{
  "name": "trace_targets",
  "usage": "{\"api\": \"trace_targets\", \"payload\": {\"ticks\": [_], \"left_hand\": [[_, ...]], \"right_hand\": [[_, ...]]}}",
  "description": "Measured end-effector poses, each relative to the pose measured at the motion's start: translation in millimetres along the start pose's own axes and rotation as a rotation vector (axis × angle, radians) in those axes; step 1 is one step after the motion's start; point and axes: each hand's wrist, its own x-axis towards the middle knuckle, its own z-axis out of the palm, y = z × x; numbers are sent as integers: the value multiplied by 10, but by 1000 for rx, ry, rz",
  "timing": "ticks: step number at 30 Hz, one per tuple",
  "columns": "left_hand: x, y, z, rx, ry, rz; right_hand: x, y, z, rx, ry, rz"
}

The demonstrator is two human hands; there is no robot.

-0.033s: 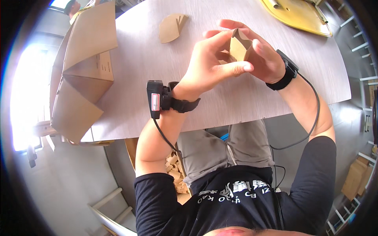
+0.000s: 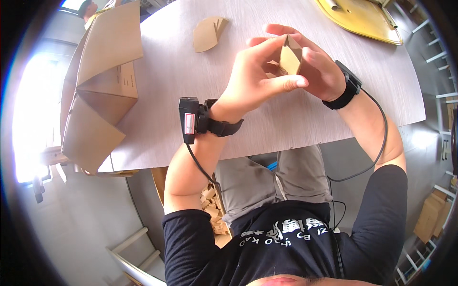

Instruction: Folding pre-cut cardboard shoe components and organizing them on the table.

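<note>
A small folded brown cardboard box is held up between my two hands, above the table. Fingers of my left hand wrap its left side, and the thumb lies along the lower edge. My right hand curves round the far and right sides, its thumb close to the upper rim. The top end of the box is partly open, with pointed flaps. My palms hide most of its lower part. Away to the left, a flat cardboard piece with slits lies on the table.
A large open carton stands on the left of the pale table. A yellow chair part rests at the far right. Below the edge, a bin holds small cardboard pieces. Another person is at the far left.
The flaps at the top of the small box have shifted slightly inward, narrowing its opening. Both hands stay almost in place.
</note>
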Motion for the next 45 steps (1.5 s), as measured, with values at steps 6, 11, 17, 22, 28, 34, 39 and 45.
{"api": "trace_targets", "payload": {"ticks": [6,11,17,22,28,34,39,45], "left_hand": [[20,-42,72,466,79,249],[-3,50,-5,459,4,202],[42,64,-18,-18,-82,134],[38,-11,-45,-127,-78,129],[34,68,-84,37,-53,-36],[41,26,-58,72,-58,-63],[14,66,-125,-295,-151,-68],[27,154,-192,-448,-356,-145]], "right_hand": [[-77,53,-36,-111,116,-17],[-34,-18,94,-191,137,1],[5,-93,-50,-736,117,-565],[43,-372,-78,-1275,-113,-662],[77,-425,-156,-1311,-152,-691],[39,-284,-120,-1291,-53,-561],[108,-327,-197,-1270,-52,-603],[49,-327,-259,-1260,-101,-575]]}}
